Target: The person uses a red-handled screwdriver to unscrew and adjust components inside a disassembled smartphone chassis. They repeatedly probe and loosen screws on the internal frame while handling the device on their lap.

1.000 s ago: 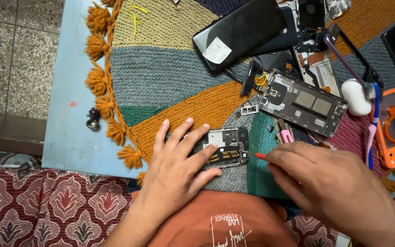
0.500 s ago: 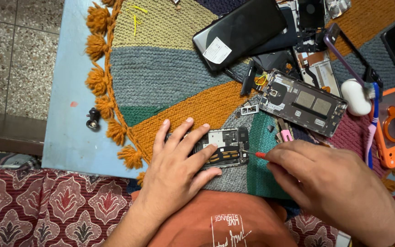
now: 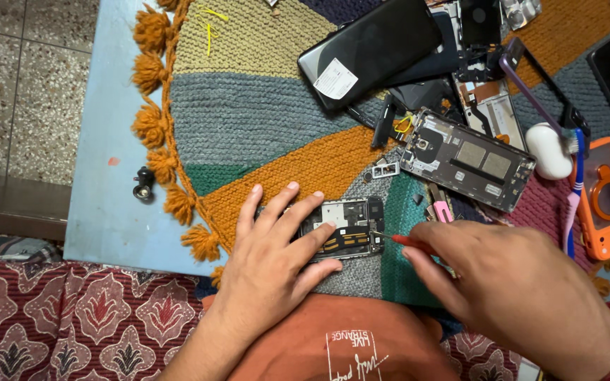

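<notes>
Red-handled screwdriver (image 3: 405,242) is pinched in the right hand (image 3: 510,282), tip touching the opened phone chassis (image 3: 344,227). The left hand (image 3: 273,257) presses flat on the chassis, fingers spread, atop the knitted mat (image 3: 262,120).

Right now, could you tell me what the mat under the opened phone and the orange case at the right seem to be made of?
The mat looks like knitted or crocheted yarn: ribbed stitches in coloured bands and orange tassels along its edge, matte. The orange case seems to be moulded plastic or rubber, smooth with a slight sheen; which of the two is unclear. The opened phone shows a dark, metal-looking frame.
</notes>
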Demonstrator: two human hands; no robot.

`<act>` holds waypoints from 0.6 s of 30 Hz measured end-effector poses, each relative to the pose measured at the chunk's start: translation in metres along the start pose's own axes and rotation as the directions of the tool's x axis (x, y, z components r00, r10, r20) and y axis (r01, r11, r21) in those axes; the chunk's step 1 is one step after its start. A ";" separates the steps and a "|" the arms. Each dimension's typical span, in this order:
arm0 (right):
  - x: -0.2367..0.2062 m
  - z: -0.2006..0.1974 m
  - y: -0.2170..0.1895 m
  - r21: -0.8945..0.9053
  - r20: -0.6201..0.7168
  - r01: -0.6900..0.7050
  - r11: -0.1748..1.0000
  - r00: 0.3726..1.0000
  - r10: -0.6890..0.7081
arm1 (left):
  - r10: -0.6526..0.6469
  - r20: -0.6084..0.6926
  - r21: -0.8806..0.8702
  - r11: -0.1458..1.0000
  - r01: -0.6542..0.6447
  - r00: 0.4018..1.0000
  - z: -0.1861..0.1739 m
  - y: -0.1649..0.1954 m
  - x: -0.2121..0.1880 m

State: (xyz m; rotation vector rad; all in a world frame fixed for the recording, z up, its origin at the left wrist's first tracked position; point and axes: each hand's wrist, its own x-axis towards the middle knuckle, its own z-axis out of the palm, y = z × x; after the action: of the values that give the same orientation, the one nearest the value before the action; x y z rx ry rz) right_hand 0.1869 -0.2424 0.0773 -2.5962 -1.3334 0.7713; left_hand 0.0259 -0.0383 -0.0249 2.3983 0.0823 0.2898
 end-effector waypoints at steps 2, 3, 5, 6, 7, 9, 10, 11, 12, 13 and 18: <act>0.001 0.000 -0.003 -0.081 0.016 -0.025 0.996 1.000 0.027 | 0.001 -0.002 0.000 1.000 -0.001 1.000 0.000 0.000 0.000; 0.002 0.000 -0.004 -0.121 0.023 -0.038 0.992 0.999 0.041 | 0.001 -0.004 0.001 1.000 -0.001 1.000 0.000 0.000 0.000; 0.003 -0.001 -0.006 -0.110 0.045 -0.047 0.993 0.998 0.053 | 0.001 -0.005 0.001 1.000 -0.001 1.000 0.000 0.000 0.000; 0.003 -0.002 -0.007 -0.104 0.055 -0.053 0.993 0.997 0.058 | 0.002 -0.005 0.002 1.000 -0.002 1.000 0.000 0.000 0.000; 0.003 -0.003 -0.007 -0.089 0.037 0.043 0.995 0.999 -0.039 | 0.002 -0.005 0.002 1.000 -0.002 1.000 0.000 0.000 0.000; 0.002 -0.005 -0.007 -0.066 -0.007 0.233 0.970 0.972 -0.234 | 0.002 -0.001 0.000 1.000 -0.002 1.000 -0.001 0.000 0.001; 0.002 -0.005 -0.008 -0.040 -0.009 0.200 0.979 0.980 -0.201 | 0.002 0.002 -0.001 1.000 -0.002 1.000 -0.001 0.000 0.001; 0.002 -0.004 -0.008 -0.014 -0.010 0.167 0.986 0.986 -0.167 | 0.004 0.001 -0.002 1.000 -0.004 1.000 -0.001 0.000 0.001; 0.002 -0.004 -0.008 0.011 -0.010 0.133 0.991 0.991 -0.133 | 0.005 -0.001 -0.002 1.000 -0.005 1.000 -0.001 0.000 0.001; 0.002 -0.004 -0.008 -0.026 0.012 0.131 0.991 0.991 -0.130 | 0.006 -0.001 -0.002 1.000 -0.006 1.000 -0.001 0.000 0.001; 0.000 -0.004 -0.008 -0.027 -0.065 0.307 0.951 0.949 -0.308 | 0.008 -0.001 0.000 1.000 -0.008 1.000 -0.001 -0.001 0.001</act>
State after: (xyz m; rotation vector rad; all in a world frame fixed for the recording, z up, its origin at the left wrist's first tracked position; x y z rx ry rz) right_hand 0.1830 -0.2370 0.0835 -2.3180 -1.6741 0.6148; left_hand 0.0264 -0.0371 -0.0249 2.3988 0.0733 0.2948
